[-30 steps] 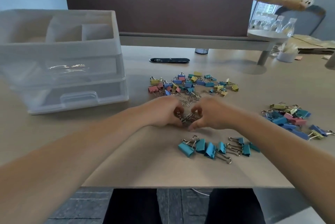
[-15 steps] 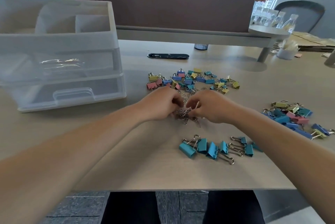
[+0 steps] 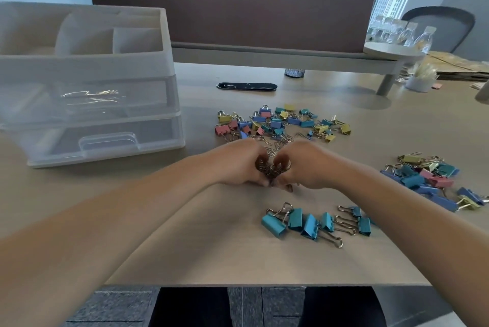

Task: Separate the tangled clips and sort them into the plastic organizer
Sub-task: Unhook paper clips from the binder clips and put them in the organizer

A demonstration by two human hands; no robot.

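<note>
While both hands curl in toward each other at the middle of the worktop point(image 3: 206, 252), a small tangle of silver wire clips point(image 3: 271, 170) sits pinched between them, low over the surface. The left hand point(image 3: 236, 165) closes on it from 9 o'clock and the right hand point(image 3: 311, 168) from 3 o'clock; the fingers point(image 3: 256, 152) of each are bent tight around the bundle, tips nearly touching.

Just beyond the knuckles, at 12 o'clock, a few loose paper clips point(image 3: 275, 144) lie scattered, and past them spreads a mixed pile of binder clips point(image 3: 280, 123) in pink, yellow, blue and teal. At 6 o'clock, near the worktop's front edge, a short row of teal binder clips point(image 3: 309, 223) lies apart from the rest. A second mixed heap point(image 3: 428, 181) lies well off at 3 o'clock.

The plastic organizer point(image 3: 90, 83), translucent, with open top compartments and two drawers below, stands at 10 o'clock, well apart from the hands.
</note>
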